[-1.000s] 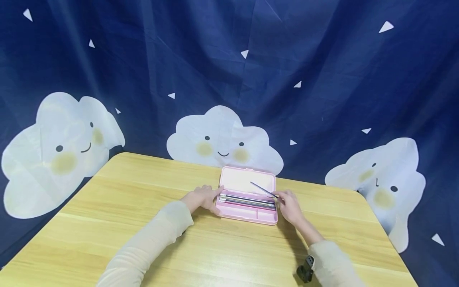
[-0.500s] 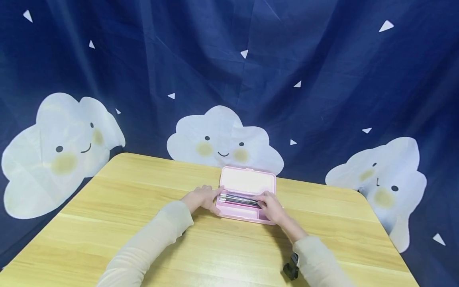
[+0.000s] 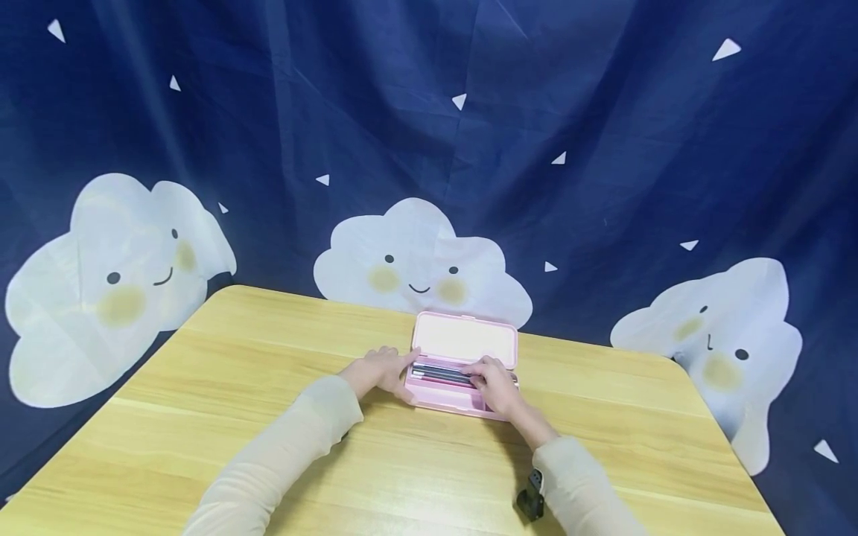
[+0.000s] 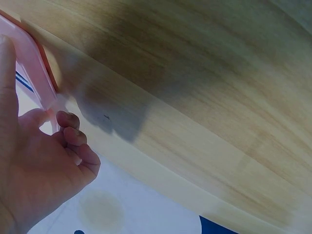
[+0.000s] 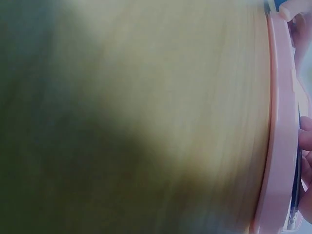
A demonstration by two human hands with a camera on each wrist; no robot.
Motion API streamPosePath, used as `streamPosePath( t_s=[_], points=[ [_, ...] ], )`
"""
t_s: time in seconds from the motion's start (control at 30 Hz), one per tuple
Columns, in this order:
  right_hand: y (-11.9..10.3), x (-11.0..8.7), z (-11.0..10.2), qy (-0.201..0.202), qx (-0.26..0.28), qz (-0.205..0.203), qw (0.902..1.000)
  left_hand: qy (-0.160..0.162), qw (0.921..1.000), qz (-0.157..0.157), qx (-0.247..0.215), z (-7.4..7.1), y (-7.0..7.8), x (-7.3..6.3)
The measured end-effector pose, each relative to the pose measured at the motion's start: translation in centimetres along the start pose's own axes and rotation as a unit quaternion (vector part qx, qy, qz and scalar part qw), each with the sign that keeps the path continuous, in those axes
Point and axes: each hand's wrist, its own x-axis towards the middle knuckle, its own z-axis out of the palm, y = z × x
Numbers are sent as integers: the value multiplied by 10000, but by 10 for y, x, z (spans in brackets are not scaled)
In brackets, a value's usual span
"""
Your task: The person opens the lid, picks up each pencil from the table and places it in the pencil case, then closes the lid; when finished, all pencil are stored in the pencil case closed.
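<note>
A pink pencil case lies on the table with its lid raised toward the back. Several dark pencils lie lengthwise in its rear compartment. My left hand grips the case's left end, thumb and index finger spread across it; the other fingers curl loosely in the left wrist view. My right hand reaches over the right part of the case and pinches a dark pencil low in the compartment. It covers the pencils' right ends and most of the small front-right compartment.
The wooden table carries the case near its back edge. Behind hangs a dark blue curtain with white clouds and small triangles. A black device sits at the right sleeve's cuff.
The right hand has carried the pencil from over the case's right end down into the compartment, then slid slightly left. The left hand and case have stayed put.
</note>
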Motion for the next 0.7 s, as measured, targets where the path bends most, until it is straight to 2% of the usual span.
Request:
streamPosePath(
  t_s=[0.4, 0.53, 0.7],
  points=[
    [1, 0, -2, -234, -53, 213, 9995, 35, 9999, 21, 114, 2, 0, 1],
    [3, 0, -2, -135, -84, 193, 9997, 35, 9999, 32, 127, 2, 0, 2],
    [9, 1, -6, 105, 152, 195, 9996, 25, 10000, 28, 85, 1, -1, 1]
  ],
)
